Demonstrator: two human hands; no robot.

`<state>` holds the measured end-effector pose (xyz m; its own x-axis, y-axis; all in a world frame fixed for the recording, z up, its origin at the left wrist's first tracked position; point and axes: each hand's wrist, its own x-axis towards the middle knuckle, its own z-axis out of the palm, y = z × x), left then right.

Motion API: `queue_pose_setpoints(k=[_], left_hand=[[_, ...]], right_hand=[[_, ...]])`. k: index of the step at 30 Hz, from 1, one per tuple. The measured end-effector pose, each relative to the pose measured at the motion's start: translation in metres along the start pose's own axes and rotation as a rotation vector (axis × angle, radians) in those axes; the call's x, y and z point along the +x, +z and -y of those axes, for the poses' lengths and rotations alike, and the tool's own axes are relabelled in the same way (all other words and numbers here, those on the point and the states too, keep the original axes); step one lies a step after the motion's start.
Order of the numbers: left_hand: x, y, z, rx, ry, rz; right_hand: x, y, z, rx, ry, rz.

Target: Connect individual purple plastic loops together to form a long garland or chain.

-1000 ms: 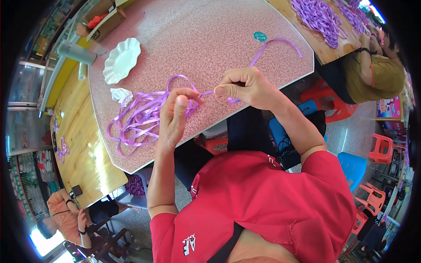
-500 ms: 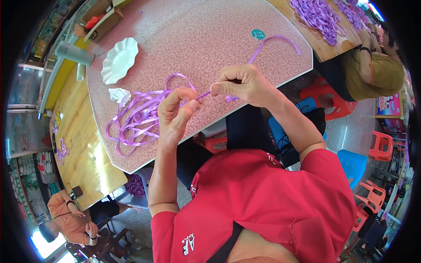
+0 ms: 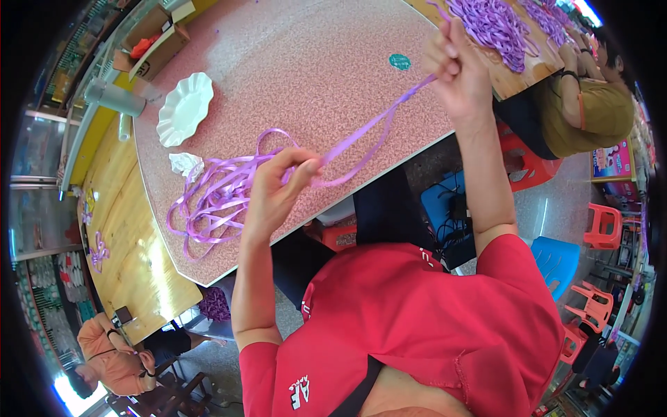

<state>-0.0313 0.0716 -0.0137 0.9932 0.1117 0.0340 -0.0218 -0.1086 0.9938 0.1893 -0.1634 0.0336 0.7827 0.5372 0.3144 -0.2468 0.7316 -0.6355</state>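
Note:
A purple ribbon (image 3: 368, 126) stretches between my two hands above the pink speckled table (image 3: 313, 55). My left hand (image 3: 281, 184) pinches it near the front edge, beside a loose heap of the same ribbon (image 3: 215, 198). Raised at the table's right side, my right hand (image 3: 455, 66) has its fingers closed round the ribbon, whose end sticks out above the fist. A second strand sags in a loop below the taut one, and the two meet just left of my right hand.
Left of centre lie a white scalloped dish (image 3: 185, 109) and crumpled white paper (image 3: 186, 165). A grey cylinder (image 3: 114, 97) and a cardboard box (image 3: 160, 45) stand at the far left. More purple ribbon (image 3: 493, 31) is piled far right, near a seated person (image 3: 601, 115). Another person (image 3: 114, 354) sits lower left.
My right hand has moved up and right, away from the left, drawing the ribbon out long between them. My left hand stays near the heap, still pinching.

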Motion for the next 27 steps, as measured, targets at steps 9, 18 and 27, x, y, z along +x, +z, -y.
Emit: queue_pose_setpoints(k=[9,18,27], left_hand=[[-0.059,-0.061,-0.014,0.072,-0.317,0.063],[-0.082,-0.086,-0.013,0.028,-0.280,-0.119],[-0.011,-0.016,-0.031,0.103,-0.135,0.003]], right_hand=[[0.030,-0.120,0.009,-0.105,0.061,-0.331],[0.046,-0.169,0.026,-0.372,0.188,-0.462],[-0.030,0.052,-0.078,-1.253,-0.266,0.432]])
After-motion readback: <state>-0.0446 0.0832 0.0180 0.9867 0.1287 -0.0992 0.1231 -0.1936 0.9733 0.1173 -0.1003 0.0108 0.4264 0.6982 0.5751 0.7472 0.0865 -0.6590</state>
